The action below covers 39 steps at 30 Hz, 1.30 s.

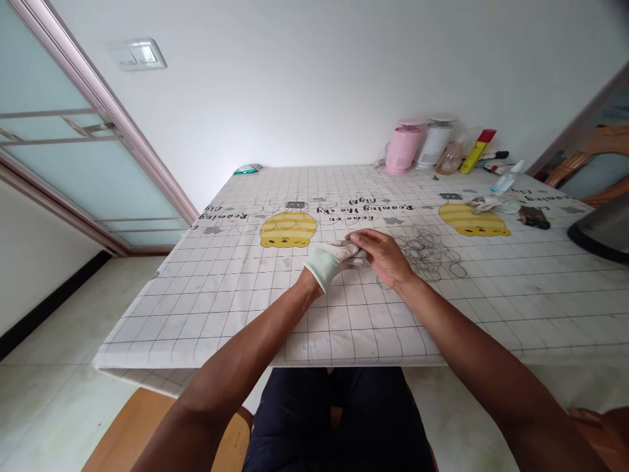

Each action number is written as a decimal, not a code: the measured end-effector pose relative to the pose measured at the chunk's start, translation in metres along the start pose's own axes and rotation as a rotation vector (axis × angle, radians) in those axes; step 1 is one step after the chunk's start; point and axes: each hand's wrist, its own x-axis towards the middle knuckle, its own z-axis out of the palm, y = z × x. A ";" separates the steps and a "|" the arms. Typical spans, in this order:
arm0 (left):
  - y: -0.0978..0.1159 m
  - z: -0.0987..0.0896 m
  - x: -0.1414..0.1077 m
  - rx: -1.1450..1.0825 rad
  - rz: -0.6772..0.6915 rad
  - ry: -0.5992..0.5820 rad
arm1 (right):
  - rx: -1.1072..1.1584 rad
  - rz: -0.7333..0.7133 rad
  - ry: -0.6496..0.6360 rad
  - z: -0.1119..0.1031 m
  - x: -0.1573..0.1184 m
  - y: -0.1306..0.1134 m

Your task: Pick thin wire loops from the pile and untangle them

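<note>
My left hand [338, 254] wears a white work glove with a pale green cuff. My bare right hand [386, 255] meets it at the fingertips, above the middle of the table. Fingers of both hands are closed and pinched together; whatever lies between them is too small to make out. Just beyond and to the right of my right hand, a loose tangle of thin, dark wire-like loops [427, 252] is spread on the tablecloth, partly hidden by that hand.
The checked tablecloth [196, 314] has yellow bear prints. At the back right stand a pink device [403, 147], a white device [435, 143], a yellow can with a red cap [476, 152] and several bottles. Another glove [496, 203] and a dark small box [534, 217] lie nearer.
</note>
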 end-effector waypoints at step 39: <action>0.031 -0.010 -0.016 0.111 0.136 0.090 | -0.062 -0.107 0.053 -0.018 0.000 -0.009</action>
